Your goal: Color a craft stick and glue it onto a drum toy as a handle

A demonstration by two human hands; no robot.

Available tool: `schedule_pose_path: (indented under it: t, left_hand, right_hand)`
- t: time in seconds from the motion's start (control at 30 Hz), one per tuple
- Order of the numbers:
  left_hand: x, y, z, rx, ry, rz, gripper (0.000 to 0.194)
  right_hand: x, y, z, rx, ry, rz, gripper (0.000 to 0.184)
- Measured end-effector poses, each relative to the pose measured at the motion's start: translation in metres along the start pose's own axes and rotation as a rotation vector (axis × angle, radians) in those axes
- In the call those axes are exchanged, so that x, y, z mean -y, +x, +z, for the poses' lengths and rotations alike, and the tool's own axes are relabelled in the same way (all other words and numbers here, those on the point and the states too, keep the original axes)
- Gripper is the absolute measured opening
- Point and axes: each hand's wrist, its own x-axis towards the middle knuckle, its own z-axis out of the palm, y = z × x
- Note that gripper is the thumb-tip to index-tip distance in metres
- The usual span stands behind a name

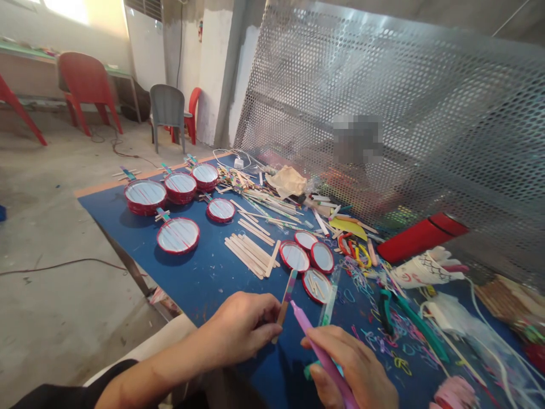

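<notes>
My left hand [242,329] pinches a flat wooden craft stick [286,300] that is coloured along part of its length. In my right hand [353,369] is a pink marker [317,346], its tip touching the stick. Both hands hover over the near edge of a blue table [204,278]. Just beyond them lie three red-rimmed round lids [294,255] and a row of plain wooden sticks [251,250].
Several red round tins with sticks [177,234] stand at the table's far left. Coloured rubber bands [361,284], scissors [385,307], a red bottle [419,236] and a paper cup [426,268] crowd the right. A perforated metal screen [404,113] rises behind. Chairs [87,85] stand on the concrete floor.
</notes>
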Motion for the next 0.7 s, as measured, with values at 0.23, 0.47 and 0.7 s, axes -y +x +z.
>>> schedule_pose_path:
  t: [0.23, 0.47, 0.7]
  left_hand:
    - [0.0001, -0.0008, -0.0007, 0.007, 0.011, 0.009, 0.003]
    - [-0.0013, -0.0009, -0.0008, 0.009, 0.042, 0.010, 0.003]
    - [-0.0037, -0.0015, -0.0019, 0.002, 0.060, 0.013, 0.004]
  right_hand:
    - [-0.0005, 0.0003, 0.0000, 0.008, 0.007, 0.005, 0.025]
    - [-0.0002, 0.0015, -0.0008, 0.001, 0.015, 0.000, 0.025]
    - [-0.0007, 0.0026, -0.0020, 0.019, 0.001, -0.002, 0.023]
